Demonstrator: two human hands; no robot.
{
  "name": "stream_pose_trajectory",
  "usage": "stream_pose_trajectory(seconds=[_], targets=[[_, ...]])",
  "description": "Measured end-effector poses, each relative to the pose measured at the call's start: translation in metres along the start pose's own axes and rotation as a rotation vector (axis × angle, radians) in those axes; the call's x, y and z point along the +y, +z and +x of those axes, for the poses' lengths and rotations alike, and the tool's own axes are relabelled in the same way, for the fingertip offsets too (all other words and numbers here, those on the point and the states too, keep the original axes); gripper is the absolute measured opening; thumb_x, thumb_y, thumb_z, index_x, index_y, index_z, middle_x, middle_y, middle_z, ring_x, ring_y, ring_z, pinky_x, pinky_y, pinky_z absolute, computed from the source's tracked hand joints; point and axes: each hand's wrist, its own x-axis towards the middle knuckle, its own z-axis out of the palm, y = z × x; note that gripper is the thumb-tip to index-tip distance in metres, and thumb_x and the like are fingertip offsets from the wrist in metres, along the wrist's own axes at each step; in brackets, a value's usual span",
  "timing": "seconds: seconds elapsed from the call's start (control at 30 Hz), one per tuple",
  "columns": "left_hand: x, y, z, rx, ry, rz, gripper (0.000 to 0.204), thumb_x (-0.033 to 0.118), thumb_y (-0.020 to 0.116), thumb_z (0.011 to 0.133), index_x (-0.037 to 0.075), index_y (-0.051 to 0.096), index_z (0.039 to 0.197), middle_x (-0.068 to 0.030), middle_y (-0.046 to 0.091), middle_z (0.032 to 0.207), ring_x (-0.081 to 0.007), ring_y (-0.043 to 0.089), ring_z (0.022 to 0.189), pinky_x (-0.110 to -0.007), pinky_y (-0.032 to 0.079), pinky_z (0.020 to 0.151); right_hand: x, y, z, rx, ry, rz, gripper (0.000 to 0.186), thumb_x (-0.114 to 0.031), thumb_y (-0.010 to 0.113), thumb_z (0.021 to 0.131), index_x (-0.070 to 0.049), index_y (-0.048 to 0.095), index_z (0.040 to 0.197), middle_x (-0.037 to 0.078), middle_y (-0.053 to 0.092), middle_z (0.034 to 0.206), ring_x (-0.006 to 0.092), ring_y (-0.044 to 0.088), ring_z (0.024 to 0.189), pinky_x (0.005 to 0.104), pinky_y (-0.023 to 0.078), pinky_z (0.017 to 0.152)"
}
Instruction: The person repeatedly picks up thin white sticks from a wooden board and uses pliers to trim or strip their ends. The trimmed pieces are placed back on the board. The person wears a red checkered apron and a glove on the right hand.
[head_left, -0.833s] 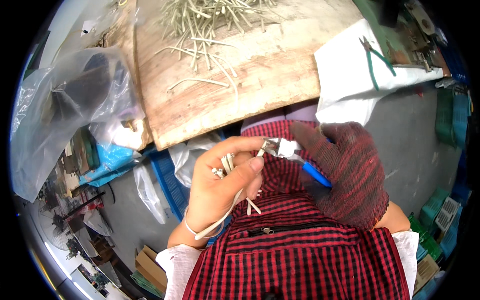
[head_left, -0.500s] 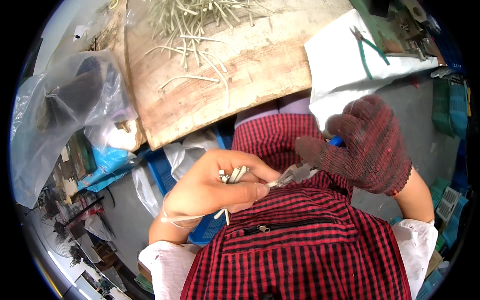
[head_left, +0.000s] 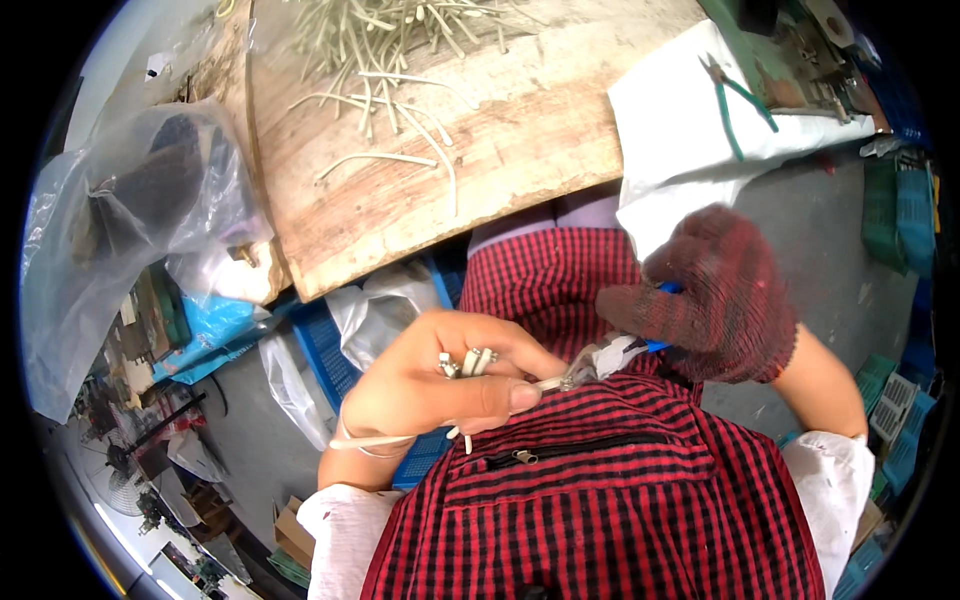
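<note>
My bare left hand (head_left: 450,375) is closed round several short cream-coloured cables (head_left: 475,362), whose metal-tipped ends stick up between the fingers. One cable's end juts out past the thumb and forefinger. In a dark red and black knitted glove, my right hand (head_left: 715,300) grips blue-handled pliers (head_left: 607,358). Their silver head meets the end of that cable, just in front of the left fingertips; motion blurs the jaws. Most of the handles are hidden by the glove. Both hands are above my lap, over a red-and-black checked apron (head_left: 610,500).
Beyond my hands stands a wooden table (head_left: 540,150) bearing a pile of cream cables (head_left: 390,30). Green-handled pliers (head_left: 735,105) lie on white sheeting (head_left: 655,120) at the right. A clear plastic bag (head_left: 150,190) hangs at the left, and a blue crate (head_left: 325,350) sits under the table edge.
The right glove has turned and dipped slightly, and the pliers' head has shifted a little. My left hand has moved slightly right and still holds the cables.
</note>
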Motion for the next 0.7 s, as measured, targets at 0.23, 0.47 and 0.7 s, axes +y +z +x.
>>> stream_pose_trajectory(seconds=[0.23, 0.47, 0.7], targets=[[0.002, -0.016, 0.013, 0.405, 0.51, 0.341, 0.014, 0.002, 0.059, 0.087, -0.002, 0.063, 0.099, -0.0054, 0.059, 0.07, -0.0095, 0.054, 0.056, -0.022, 0.039, 0.046, -0.014, 0.034, -0.025, 0.124, 0.46, 0.375, 0.055, -0.006, 0.071, 0.071, -0.01, 0.057, 0.124, 0.014, 0.064, 0.105, 0.0272, 0.062, 0.086, 0.0361, 0.05, 0.075], [0.036, -0.139, 0.076, 0.587, 0.74, 1.975, 0.024, 0.0, 0.065, 0.075, 0.005, 0.064, 0.098, -0.0106, 0.063, 0.085, -0.0259, 0.061, 0.073, -0.032, 0.048, 0.066, -0.023, 0.038, -0.021, 0.122, 0.644, 0.609, 0.056, -0.01, 0.073, 0.074, -0.008, 0.053, 0.128, 0.013, 0.06, 0.099, 0.0288, 0.061, 0.088, 0.0366, 0.05, 0.078], [0.0, -0.029, 0.024, 0.553, 0.807, 0.559, 0.021, 0.003, 0.054, 0.087, -0.003, 0.053, 0.107, -0.0019, 0.054, 0.064, -0.0074, 0.045, 0.048, -0.02, 0.037, 0.047, -0.03, 0.04, -0.034, 0.072, 0.582, 0.588, 0.055, -0.012, 0.071, 0.076, -0.009, 0.055, 0.128, 0.013, 0.063, 0.109, 0.0283, 0.061, 0.086, 0.0355, 0.051, 0.077]])
